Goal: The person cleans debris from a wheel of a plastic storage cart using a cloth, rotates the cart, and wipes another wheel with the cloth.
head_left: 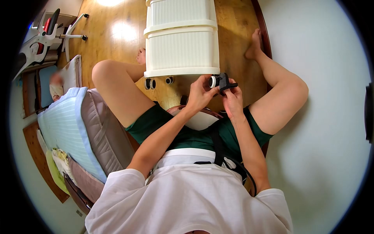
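Observation:
A white plastic drawer unit (181, 50) stands in front of me, with black-and-white caster wheels (150, 83) under its near end. At its near right corner is another caster wheel (212, 81), with my left hand (200, 94) closed beside it and its fingertips touching it. My right hand (233, 102) is closed on a black plastic piece (225, 83) with a short arm sticking out to the right. That piece sits right against the wheel; whether they are joined I cannot tell. Parts of the fingers are hidden behind these objects.
My bent legs flank the drawer unit on the wooden floor (117, 39). A pale wall (311, 128) rises close on the right. At left are a bed with a light blue cover (66, 117), another person's hand (57, 80) and a white wheeled chair base (70, 35).

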`<state>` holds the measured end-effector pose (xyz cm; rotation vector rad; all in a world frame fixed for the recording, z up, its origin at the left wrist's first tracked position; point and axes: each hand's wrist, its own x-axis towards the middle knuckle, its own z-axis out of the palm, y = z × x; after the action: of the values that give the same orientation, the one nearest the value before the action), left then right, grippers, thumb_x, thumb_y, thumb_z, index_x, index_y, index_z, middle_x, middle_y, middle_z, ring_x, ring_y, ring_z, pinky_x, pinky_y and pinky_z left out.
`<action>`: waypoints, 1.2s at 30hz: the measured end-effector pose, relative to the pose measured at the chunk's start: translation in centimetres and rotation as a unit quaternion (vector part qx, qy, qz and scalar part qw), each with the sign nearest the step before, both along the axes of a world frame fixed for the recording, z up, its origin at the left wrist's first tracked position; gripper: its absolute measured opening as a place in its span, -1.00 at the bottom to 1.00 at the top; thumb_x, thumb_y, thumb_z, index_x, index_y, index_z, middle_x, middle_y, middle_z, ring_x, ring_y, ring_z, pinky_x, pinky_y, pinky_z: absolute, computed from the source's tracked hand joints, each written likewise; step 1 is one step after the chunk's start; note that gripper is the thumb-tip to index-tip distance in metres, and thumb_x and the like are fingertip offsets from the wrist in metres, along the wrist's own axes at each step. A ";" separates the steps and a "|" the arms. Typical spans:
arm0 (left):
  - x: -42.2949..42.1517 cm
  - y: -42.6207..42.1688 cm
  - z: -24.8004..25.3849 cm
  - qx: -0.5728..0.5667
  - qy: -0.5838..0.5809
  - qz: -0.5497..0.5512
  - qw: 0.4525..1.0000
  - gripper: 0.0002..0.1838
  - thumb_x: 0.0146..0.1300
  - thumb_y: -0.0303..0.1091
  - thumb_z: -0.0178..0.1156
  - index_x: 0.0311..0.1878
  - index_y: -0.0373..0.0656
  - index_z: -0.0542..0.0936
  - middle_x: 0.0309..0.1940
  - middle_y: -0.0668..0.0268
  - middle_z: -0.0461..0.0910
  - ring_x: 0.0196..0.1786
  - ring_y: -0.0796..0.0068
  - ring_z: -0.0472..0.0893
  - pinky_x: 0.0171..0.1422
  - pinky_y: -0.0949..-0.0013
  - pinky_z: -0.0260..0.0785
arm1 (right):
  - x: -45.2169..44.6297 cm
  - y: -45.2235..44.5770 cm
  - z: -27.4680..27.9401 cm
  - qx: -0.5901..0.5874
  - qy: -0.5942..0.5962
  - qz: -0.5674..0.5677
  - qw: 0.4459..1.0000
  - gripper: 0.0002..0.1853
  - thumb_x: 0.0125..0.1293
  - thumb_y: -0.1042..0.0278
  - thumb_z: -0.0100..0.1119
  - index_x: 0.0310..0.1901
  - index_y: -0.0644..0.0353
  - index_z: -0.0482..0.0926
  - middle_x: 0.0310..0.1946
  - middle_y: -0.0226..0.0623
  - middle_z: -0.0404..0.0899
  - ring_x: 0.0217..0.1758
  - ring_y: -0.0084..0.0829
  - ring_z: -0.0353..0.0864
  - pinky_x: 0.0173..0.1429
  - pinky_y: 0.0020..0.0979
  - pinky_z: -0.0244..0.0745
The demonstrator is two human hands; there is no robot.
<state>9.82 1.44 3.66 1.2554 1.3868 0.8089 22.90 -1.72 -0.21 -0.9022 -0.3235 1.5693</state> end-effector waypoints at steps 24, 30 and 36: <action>-0.4 0.3 -0.2 -0.016 -0.026 -0.004 1.000 -0.49 0.01 -0.33 0.41 -0.03 -0.46 0.50 -0.27 0.11 0.63 -0.20 0.43 0.60 -0.07 0.36 0.44 | -1.0 0.7 1.1 -0.066 -0.017 -0.050 0.996 -0.94 0.37 0.49 0.02 -0.20 0.17 0.49 -0.32 -0.43 0.52 -0.39 -0.62 0.45 -0.46 -0.56 0.31; -0.5 0.2 -0.4 -0.014 0.032 -0.015 0.999 -0.48 0.00 -0.33 0.41 -0.02 -0.44 0.51 -0.25 0.09 0.63 -0.18 0.40 0.60 -0.05 0.33 0.44 | -1.0 1.4 1.4 -0.032 -0.125 -0.025 0.991 -0.96 0.34 0.52 0.04 -0.29 0.18 0.44 -0.43 -0.48 0.44 -0.46 -0.69 0.38 -0.53 -0.62 0.25; -0.4 0.2 -0.5 0.005 0.041 -0.017 0.999 -0.47 -0.01 -0.30 0.43 -0.02 -0.44 0.51 -0.24 0.08 0.63 -0.17 0.39 0.60 -0.04 0.32 0.44 | -1.0 3.1 0.6 -0.044 -0.223 -0.020 0.974 -0.90 0.35 0.51 0.04 -0.35 0.17 0.39 -0.50 -0.52 0.39 -0.50 -0.73 0.33 -0.55 -0.63 0.23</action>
<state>9.41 1.65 3.13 1.3292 1.4243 0.7481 21.87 1.36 0.41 -1.3232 -0.5517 1.3417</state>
